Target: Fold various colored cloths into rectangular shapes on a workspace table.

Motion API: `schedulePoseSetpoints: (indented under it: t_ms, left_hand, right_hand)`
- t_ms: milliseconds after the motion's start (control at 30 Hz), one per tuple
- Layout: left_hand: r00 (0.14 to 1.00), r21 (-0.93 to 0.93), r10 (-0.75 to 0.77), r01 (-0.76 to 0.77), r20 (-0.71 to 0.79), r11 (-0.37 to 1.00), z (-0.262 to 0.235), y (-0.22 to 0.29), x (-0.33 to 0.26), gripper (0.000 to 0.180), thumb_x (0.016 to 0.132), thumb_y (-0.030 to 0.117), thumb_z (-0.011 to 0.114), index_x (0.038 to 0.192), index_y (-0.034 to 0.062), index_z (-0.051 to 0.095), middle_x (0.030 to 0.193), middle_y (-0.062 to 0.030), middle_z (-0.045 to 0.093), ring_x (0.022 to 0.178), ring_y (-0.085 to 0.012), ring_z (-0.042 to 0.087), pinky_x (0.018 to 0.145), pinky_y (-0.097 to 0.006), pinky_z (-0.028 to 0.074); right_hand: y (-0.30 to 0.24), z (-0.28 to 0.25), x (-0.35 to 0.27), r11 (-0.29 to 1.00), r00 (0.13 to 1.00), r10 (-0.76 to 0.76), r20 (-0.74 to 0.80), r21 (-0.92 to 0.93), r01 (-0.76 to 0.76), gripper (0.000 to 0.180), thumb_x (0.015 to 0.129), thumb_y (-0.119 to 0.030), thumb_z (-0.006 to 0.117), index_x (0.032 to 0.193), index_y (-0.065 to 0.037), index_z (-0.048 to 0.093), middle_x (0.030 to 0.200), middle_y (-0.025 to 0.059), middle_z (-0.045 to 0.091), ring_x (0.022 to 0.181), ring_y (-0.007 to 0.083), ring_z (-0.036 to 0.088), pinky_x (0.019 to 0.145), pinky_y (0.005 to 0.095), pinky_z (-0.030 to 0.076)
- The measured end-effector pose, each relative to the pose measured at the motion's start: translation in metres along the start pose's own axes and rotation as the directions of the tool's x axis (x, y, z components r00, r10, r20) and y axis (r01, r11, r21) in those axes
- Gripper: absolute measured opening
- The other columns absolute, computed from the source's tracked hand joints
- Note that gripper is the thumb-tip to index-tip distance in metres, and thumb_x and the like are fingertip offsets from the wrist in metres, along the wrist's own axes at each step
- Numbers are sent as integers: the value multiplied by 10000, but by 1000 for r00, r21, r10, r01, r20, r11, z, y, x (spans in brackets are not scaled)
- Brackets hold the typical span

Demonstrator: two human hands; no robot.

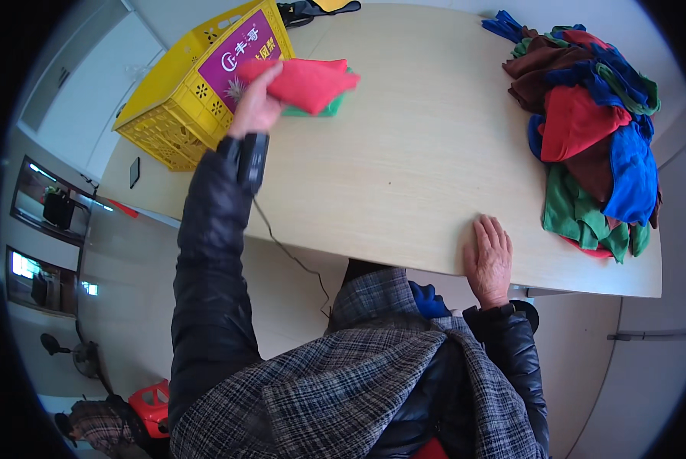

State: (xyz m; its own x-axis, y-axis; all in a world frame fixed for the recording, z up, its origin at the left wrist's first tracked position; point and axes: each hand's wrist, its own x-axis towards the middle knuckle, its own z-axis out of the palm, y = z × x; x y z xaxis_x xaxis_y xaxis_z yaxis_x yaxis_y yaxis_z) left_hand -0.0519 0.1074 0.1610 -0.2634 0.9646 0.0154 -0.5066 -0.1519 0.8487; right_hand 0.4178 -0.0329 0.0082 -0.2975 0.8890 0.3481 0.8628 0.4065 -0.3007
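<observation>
Red cloth (312,83), in left hand (255,109); right hand (489,258), on table (404,168)

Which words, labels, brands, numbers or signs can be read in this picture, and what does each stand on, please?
Yellow crate: white and yellow characters on its purple label; I don't copy printed wording.
Black wrist device: any marking is too small to read.
Red cloth in the left hand: no print shows.

Red cloth (310,83) blurred, hiding most of green cloth (330,107) — floor of yellow crate (184,98) hidden.
</observation>
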Motion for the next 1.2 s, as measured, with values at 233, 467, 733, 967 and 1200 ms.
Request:
schedulePoseSetpoints:
  t_ms: [233, 467, 733, 967, 1200]
  left_hand:
    - [998, -124, -36, 29, -49, 992, -42, -16, 133, 323, 977, 184, 661, 1280, 105, 581, 1261, -95, 654, 1201, -271, 605, 1069, -490, 472]
    - [960, -182, -175, 136, -219, 974, -107, -73, 156, 376, 993, 211, 624, 1343, 122, 522, 1341, -112, 593, 1281, -290, 539, 1061, -568, 460]
    - [936, -165, -294, 264, -192, 950, -104, -74, 144, 428, 983, 224, 633, 1358, 71, 496, 1387, -153, 551, 1299, -315, 523, 1072, -550, 461]
    - [917, -286, -397, 368, -46, 885, -194, -60, 137, 633, 1011, 261, 599, 1479, -57, 316, 1541, -223, 387, 1436, -320, 405, 1105, -401, 473]
    - [869, 416, -440, 323, 225, 850, -10, -150, -44, 198, 1034, 263, 552, 1024, 73, 606, 957, -70, 697, 899, -171, 684, 753, -268, 554]
  right_hand:
    - [-4, 1, 3, 998, 998, 58, 8, -31, -57, 498, 907, -216, 589, 1354, 0, 550, 1453, 176, 520, 1402, 364, 422, 1171, 474, 310]
    - [-4, 1, 5, 999, 999, 47, 14, -29, -46, 502, 899, -215, 587, 1351, 1, 553, 1449, 178, 525, 1394, 371, 431, 1161, 477, 326]
    - [-2, 1, 2, 999, 999, 44, -16, -25, -45, 499, 882, -187, 602, 1336, 15, 555, 1423, 195, 536, 1376, 385, 444, 1143, 480, 349]
    - [-8, -1, 1, 987, 995, 3, -101, 160, 14, 437, 844, -143, 642, 1239, 35, 579, 1377, 204, 533, 1306, 399, 482, 1083, 491, 401]
    - [55, -14, -3, 977, 988, 47, -145, 211, -16, 263, 858, -150, 664, 1090, -26, 672, 1144, 176, 667, 1057, 343, 641, 897, 446, 519]
